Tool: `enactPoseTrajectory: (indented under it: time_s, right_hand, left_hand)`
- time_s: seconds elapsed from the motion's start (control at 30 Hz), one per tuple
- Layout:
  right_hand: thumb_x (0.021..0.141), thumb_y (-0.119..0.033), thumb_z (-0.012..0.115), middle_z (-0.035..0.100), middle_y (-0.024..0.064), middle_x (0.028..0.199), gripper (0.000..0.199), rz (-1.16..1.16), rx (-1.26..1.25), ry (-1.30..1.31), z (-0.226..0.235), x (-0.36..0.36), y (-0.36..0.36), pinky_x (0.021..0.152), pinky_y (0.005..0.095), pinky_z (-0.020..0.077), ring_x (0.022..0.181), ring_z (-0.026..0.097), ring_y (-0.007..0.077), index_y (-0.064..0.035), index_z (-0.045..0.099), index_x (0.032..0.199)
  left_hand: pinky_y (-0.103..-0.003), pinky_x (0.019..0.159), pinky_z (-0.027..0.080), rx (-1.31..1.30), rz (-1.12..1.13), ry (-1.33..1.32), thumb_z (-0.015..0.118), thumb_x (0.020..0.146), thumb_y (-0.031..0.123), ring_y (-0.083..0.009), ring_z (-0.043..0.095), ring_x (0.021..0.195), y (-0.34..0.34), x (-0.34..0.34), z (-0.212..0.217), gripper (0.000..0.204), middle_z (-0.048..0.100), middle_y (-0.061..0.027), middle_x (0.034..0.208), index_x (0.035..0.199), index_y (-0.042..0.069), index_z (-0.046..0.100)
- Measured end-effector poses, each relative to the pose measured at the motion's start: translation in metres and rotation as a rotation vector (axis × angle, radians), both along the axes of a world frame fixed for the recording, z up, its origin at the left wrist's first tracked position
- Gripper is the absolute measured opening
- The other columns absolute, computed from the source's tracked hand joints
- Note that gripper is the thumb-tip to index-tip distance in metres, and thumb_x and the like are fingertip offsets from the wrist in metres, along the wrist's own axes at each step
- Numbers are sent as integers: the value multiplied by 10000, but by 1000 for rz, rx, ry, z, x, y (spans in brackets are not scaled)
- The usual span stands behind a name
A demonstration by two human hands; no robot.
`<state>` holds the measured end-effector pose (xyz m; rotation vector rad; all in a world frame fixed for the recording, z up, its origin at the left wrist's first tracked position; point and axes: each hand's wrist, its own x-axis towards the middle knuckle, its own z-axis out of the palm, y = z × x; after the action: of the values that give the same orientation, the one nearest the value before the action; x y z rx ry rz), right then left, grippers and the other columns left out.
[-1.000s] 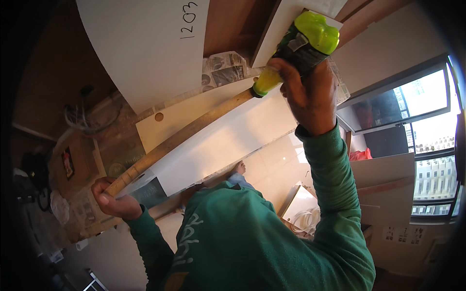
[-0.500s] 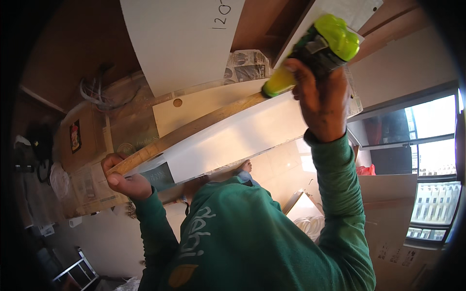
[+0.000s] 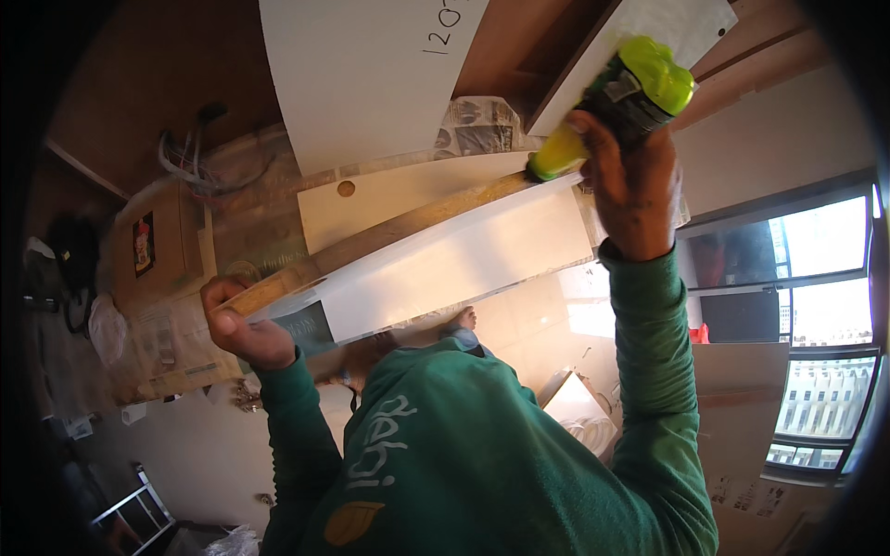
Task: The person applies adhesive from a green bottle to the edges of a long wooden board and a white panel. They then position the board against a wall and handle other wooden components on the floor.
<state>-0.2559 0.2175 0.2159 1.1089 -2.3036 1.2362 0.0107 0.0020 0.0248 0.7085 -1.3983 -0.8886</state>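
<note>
My right hand (image 3: pixel 638 190) is closed around a lime-green plastic bottle (image 3: pixel 663 79) with a black label. The bottle tilts neck down, its tip at the far right part of a white board's (image 3: pixel 464 264) long brown edge (image 3: pixel 399 229). Whatever comes out of the tip cannot be made out. At the near left, my left hand (image 3: pixel 248 326) grips the board's end, with the thumb on the near side and the fingers curled around it. A flat pale panel (image 3: pixel 347 208) with a round hole lies behind the brown edge.
A tall white panel (image 3: pixel 366 83) with handwriting stands at the back. Newspaper (image 3: pixel 477 125) and a cardboard box (image 3: pixel 158 236) are on the work surface. Cables (image 3: pixel 195 162) hang at the far left. A metal ladder (image 3: pixel 139 505) is at lower left; windows (image 3: pixel 825 315) are at right.
My right hand and the bottle's tip have shifted slightly right along the brown edge. My left hand still grips the board's end. The whole view has shifted a little.
</note>
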Motion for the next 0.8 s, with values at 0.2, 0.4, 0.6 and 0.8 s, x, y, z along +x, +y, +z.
enactPoseTrajectory:
  time_s: [0.2,0.4,0.6,0.8]
  right_hand:
    - [939,-197,734,709,75,840,267,-82,-41,8,-3,-5,18,531,264,480,558,579,112,4,642,1090]
    - [895,-152,763,754,96,881,288,108,-87,-40,-15,20,-3,639,327,546,667,698,187,-8,620,1098]
    - [905,-145,755,735,114,925,250,-85,-14,66,0,-13,17,713,342,557,818,717,213,-8,646,1083]
    - [879,-193,800,738,116,866,350,208,-141,-77,-17,40,-32,695,358,573,749,734,276,11,612,1092]
  left_hand:
    - [-296,687,411,29,-33,45,324,1006,682,-179,481,714,4,-4,7,692,521,-89,771,776,42,453]
    - [-289,696,419,31,21,-30,300,1002,703,-180,482,712,1,-2,5,712,521,-86,771,788,42,455]
    - [-289,699,429,44,2,-23,278,977,768,-179,497,737,5,-1,3,761,521,-80,774,804,49,455]
    - [-291,734,460,36,50,5,243,936,841,-174,512,757,6,-6,0,836,550,-83,826,857,39,466]
